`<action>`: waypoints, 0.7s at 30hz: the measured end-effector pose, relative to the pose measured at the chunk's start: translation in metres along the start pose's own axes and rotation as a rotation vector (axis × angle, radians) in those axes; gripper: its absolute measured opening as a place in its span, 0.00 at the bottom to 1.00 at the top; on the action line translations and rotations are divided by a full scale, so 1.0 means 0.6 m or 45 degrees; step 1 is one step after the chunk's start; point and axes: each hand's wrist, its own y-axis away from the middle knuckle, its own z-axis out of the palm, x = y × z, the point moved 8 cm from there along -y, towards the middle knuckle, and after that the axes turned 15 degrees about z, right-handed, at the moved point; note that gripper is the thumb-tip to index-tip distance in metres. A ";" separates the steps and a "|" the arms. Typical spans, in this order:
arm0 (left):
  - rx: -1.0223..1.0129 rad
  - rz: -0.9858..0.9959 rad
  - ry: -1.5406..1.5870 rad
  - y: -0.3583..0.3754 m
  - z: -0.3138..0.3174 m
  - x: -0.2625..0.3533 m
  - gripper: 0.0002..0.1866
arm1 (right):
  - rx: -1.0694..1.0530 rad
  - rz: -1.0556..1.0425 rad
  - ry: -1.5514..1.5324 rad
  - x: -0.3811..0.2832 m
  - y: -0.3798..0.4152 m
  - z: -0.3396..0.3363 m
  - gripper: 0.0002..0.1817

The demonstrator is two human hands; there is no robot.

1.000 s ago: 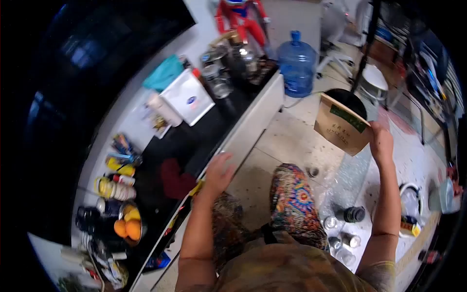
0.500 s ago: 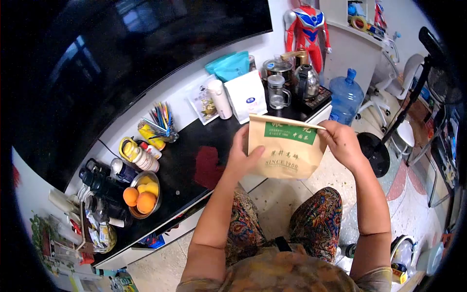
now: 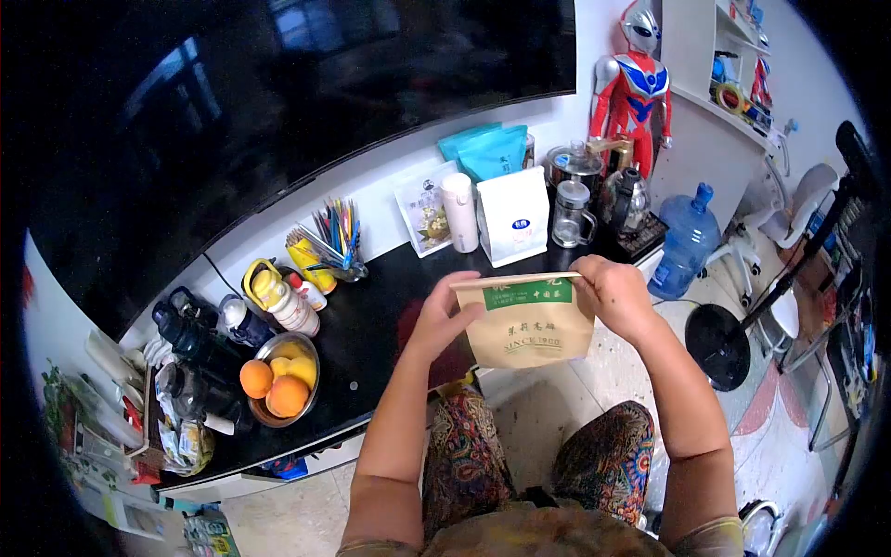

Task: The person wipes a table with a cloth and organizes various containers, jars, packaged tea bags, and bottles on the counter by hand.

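Brown paper bag [image 3: 534, 345]: held near the front edge of the desk [image 3: 385, 283]. My left hand [image 3: 441, 320] holds its left side; my right hand [image 3: 614, 297] pinches its top right corner. Judged step: two-handed support. Moving it calls for coordinated grips.

A fruit bowl [image 3: 282, 381] and bottles [image 3: 200, 339] crowd the black cabinet top [image 3: 371, 343] at eight to nine o'clock — bare surface opens toward ten, below the pencil holder [image 3: 345, 266].
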 end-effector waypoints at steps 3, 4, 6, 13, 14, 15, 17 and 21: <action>0.154 -0.064 0.360 -0.027 -0.055 -0.032 0.16 | 0.060 -0.016 -0.079 0.000 -0.014 0.005 0.06; 0.254 -0.011 0.387 -0.033 -0.085 -0.044 0.16 | 0.048 0.004 -0.080 0.004 -0.016 0.010 0.06; 0.434 -0.068 0.243 -0.052 -0.132 -0.085 0.16 | 0.051 0.043 -0.082 0.011 -0.017 0.013 0.06; 0.404 0.044 -0.574 -0.198 -0.160 -0.215 0.27 | 0.060 0.130 -0.035 0.055 -0.017 0.007 0.05; 0.391 0.049 -0.458 -0.213 -0.149 -0.231 0.29 | 0.028 0.155 -0.009 0.065 -0.017 0.010 0.05; 0.444 0.117 -0.658 -0.233 -0.159 -0.274 0.32 | 0.013 0.154 -0.013 0.068 -0.016 0.008 0.05; 0.510 0.216 -0.742 -0.261 -0.151 -0.284 0.35 | -0.004 0.143 0.063 0.071 -0.012 0.005 0.05; 0.638 0.181 -0.900 -0.280 -0.141 -0.284 0.37 | -0.047 0.141 0.064 0.089 -0.003 0.008 0.05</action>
